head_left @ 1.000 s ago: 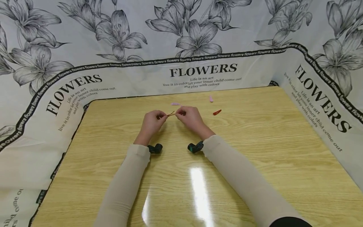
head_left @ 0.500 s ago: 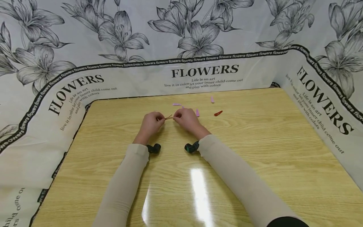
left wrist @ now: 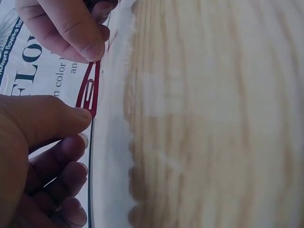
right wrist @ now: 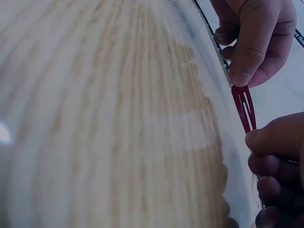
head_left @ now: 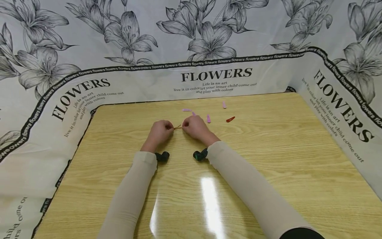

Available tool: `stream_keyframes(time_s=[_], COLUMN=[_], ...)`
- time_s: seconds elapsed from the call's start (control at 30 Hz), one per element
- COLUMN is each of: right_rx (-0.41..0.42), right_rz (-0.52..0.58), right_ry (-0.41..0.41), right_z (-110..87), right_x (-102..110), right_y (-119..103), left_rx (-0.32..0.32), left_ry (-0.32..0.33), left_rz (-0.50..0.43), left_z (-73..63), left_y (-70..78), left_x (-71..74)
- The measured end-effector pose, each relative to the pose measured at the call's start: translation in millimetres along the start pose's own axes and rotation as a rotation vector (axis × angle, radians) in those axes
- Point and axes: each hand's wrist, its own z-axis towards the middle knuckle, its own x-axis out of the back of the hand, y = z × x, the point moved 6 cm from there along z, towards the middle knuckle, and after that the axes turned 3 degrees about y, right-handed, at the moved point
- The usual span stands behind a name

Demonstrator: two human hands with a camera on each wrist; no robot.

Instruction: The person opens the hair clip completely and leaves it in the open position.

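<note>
Both hands meet near the far middle of the table over a small red snap hair clip [left wrist: 88, 90]. My left hand [head_left: 161, 133] pinches its wide end between thumb and fingers. The narrow end is pinched by my right hand [head_left: 196, 126]. Seen from the head, thin strips of the clip [head_left: 177, 127] stand apart in the gap between the hands. In the right wrist view the clip [right wrist: 244, 108] hangs between the two thumbs, its slotted face showing. The fingertips cover both of its ends.
Pink hair clips lie just beyond the hands: one clip [head_left: 187, 110] flat behind, one clip [head_left: 208, 118] by the right hand, another [head_left: 224, 105] farther back, and one partly hidden. Right of them lies a red hair clip [head_left: 230, 119]. A flower-printed cloth [head_left: 149, 86] borders the table [head_left: 268, 139].
Both hands have come slightly nearer the body, still gripping the red hair clip. Two pink hair clips behind the right hand have come into view.
</note>
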Motion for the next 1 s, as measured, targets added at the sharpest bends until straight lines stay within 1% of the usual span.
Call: stream_keyframes(time_s=[0.2,0.43,0.7,0.83,1.0], right_rx=[0.012,0.019,0.015,0.005,0.003], right_rz=[-0.021,-0.029,-0.034,-0.031,-0.031], right_ry=[-0.007,-0.008,-0.025,-0.026,-0.026], right_z=[0.3,0.5,-0.3,-0.7,-0.4], right_x=[-3.3,-4.5,-4.1,-4.2,-4.7], right_y=[2.4,2.4,1.3,1.6,2.3], left_rx=[-0.002,-0.002,0.024,0.041,0.048], left_ry=[-0.023,-0.028,-0.046,-0.048,-0.046], left_rz=[0.022,0.03,0.026,0.021,0.02], left_z=[-0.7,-1.3,-1.3,-2.0,-1.8], left_y=[3.2,2.4,0.6,0.1,-0.8], left_x=[-1.8,-3.0,-4.5,-5.0,-5.3])
